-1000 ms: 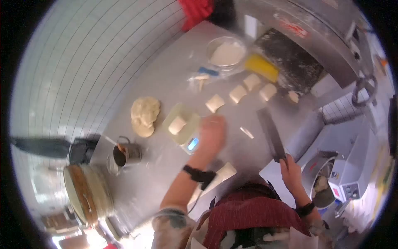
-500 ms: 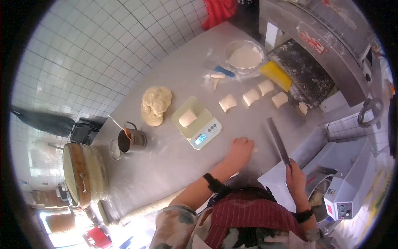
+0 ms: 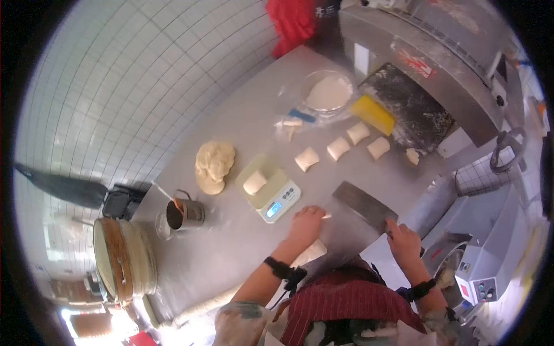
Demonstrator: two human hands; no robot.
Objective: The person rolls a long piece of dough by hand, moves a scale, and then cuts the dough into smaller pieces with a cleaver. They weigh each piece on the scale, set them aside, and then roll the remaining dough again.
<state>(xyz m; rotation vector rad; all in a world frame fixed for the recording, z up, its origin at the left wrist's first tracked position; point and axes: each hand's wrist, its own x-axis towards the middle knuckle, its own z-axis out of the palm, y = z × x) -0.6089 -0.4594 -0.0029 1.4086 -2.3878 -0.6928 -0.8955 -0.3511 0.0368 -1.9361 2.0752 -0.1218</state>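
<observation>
one cleaver (image 3: 363,206) in right hand (image 3: 404,242)

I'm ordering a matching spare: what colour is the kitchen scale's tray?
The tray is pale yellow-green, shown best in the head view.

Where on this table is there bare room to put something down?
One bare patch lies between the mug, the scale and the dough roll. Another lies between the dough lump and the blue tool. It is crowded around the bowl, yellow scraper and cut pieces. Between scale and cleaver, the left hand narrows the room.
</observation>
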